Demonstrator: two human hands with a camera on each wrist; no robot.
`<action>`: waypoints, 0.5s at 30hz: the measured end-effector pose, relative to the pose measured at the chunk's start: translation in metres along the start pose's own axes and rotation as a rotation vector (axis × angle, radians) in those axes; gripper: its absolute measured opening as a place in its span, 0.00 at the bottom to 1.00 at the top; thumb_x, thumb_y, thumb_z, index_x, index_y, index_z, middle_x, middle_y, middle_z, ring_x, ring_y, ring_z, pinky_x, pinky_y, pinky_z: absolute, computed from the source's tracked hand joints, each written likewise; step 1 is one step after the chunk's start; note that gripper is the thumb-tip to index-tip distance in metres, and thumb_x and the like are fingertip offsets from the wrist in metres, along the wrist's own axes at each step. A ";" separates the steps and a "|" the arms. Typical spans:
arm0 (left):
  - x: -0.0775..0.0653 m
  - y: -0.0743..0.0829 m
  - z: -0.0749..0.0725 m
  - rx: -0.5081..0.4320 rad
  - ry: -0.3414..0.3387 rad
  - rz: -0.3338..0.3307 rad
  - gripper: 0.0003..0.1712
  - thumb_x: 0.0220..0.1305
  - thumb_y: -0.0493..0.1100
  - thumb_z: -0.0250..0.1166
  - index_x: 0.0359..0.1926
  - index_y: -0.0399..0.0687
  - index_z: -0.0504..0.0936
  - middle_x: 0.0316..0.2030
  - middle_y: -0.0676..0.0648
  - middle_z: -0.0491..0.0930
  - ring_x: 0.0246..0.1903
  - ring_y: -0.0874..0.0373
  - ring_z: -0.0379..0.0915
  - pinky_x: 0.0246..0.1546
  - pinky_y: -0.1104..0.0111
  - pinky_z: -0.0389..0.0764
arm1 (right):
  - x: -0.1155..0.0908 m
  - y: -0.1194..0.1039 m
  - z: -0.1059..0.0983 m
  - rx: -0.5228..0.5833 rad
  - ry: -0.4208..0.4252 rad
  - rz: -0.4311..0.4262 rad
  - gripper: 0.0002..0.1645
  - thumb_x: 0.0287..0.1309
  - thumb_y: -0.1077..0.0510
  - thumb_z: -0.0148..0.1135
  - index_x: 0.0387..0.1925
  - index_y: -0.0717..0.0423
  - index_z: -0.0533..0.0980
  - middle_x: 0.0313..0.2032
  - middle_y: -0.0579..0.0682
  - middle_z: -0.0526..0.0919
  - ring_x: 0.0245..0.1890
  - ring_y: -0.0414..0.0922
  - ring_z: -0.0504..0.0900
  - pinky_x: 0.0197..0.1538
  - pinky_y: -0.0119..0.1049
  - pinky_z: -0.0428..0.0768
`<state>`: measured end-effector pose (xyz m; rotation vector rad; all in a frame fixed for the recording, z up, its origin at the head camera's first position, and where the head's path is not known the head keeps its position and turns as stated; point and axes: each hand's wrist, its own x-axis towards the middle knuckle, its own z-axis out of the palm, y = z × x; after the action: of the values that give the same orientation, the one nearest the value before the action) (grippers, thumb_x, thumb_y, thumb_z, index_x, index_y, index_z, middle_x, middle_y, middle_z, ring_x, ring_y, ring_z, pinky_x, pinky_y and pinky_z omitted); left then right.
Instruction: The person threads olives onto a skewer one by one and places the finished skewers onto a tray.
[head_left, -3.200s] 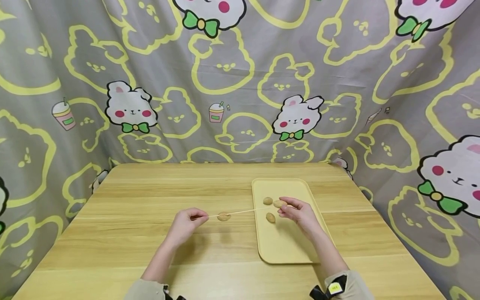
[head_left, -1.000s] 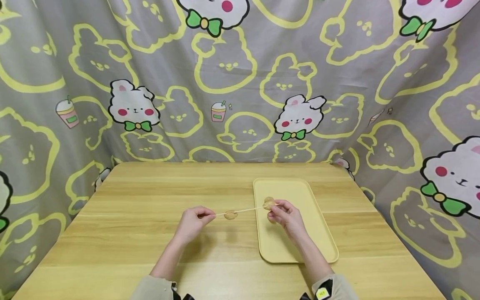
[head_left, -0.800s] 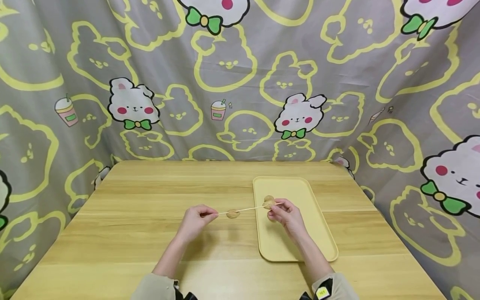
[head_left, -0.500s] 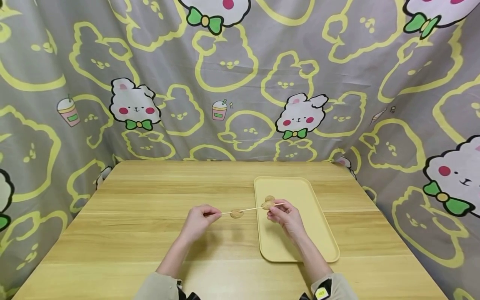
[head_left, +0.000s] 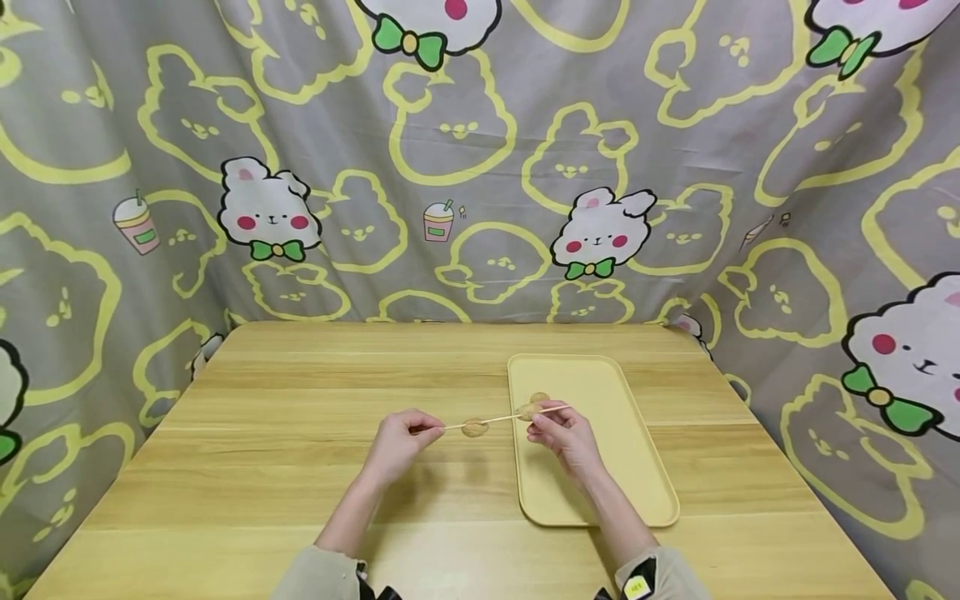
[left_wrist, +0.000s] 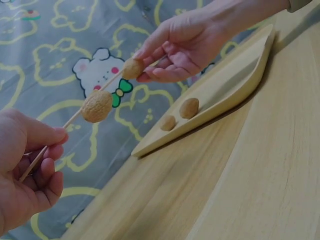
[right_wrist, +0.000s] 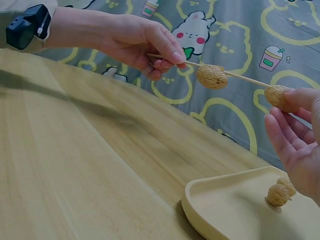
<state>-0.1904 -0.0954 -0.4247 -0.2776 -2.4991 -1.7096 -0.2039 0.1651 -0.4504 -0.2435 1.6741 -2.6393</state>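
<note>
My left hand (head_left: 401, 444) pinches a thin wooden skewer (left_wrist: 75, 116) near one end, holding it nearly level above the table. One tan, wrinkled ball (right_wrist: 212, 76) is threaded partway along the skewer. Thumb and fingers of my right hand (head_left: 568, 440) pinch a second tan ball (right_wrist: 280, 98) farther along it; in the head view the skewer's tip sticks out past this ball. Two more tan balls, a larger one (left_wrist: 189, 108) and a smaller one (left_wrist: 168, 123), lie on the yellow tray (head_left: 600, 492) below the right hand, mostly hidden in the head view.
The tray has a raised rim and sits on the right half of the wooden table (head_left: 300, 467). A grey patterned curtain (head_left: 480, 192) hangs behind the table and at both sides.
My right hand has moved left with its ball, toward the left hand. The skewer's tip now shows beyond that ball. My left hand has shifted slightly right along with the skewer.
</note>
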 end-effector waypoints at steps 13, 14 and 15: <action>0.002 -0.002 0.003 0.000 -0.016 0.012 0.02 0.56 0.33 0.66 0.29 0.37 0.84 0.28 0.50 0.80 0.31 0.59 0.74 0.31 0.70 0.75 | -0.001 0.005 0.006 0.060 -0.026 0.018 0.17 0.55 0.76 0.52 0.34 0.52 0.76 0.30 0.48 0.79 0.26 0.40 0.80 0.33 0.31 0.80; 0.002 -0.002 0.004 0.000 -0.016 0.020 0.02 0.55 0.34 0.66 0.29 0.37 0.84 0.29 0.49 0.81 0.31 0.59 0.74 0.32 0.70 0.75 | -0.002 0.005 0.006 0.066 -0.034 0.018 0.17 0.56 0.76 0.51 0.35 0.52 0.76 0.30 0.48 0.79 0.26 0.40 0.80 0.34 0.31 0.80; 0.002 -0.002 0.004 -0.001 -0.018 0.027 0.02 0.55 0.34 0.66 0.29 0.37 0.84 0.29 0.49 0.81 0.31 0.59 0.74 0.32 0.70 0.75 | -0.002 0.006 0.006 0.071 -0.039 0.018 0.17 0.56 0.76 0.51 0.35 0.52 0.76 0.30 0.48 0.79 0.26 0.40 0.80 0.34 0.31 0.80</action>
<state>-0.1927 -0.0926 -0.4278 -0.3274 -2.4956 -1.7053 -0.2017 0.1572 -0.4534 -0.2763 1.5611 -2.6562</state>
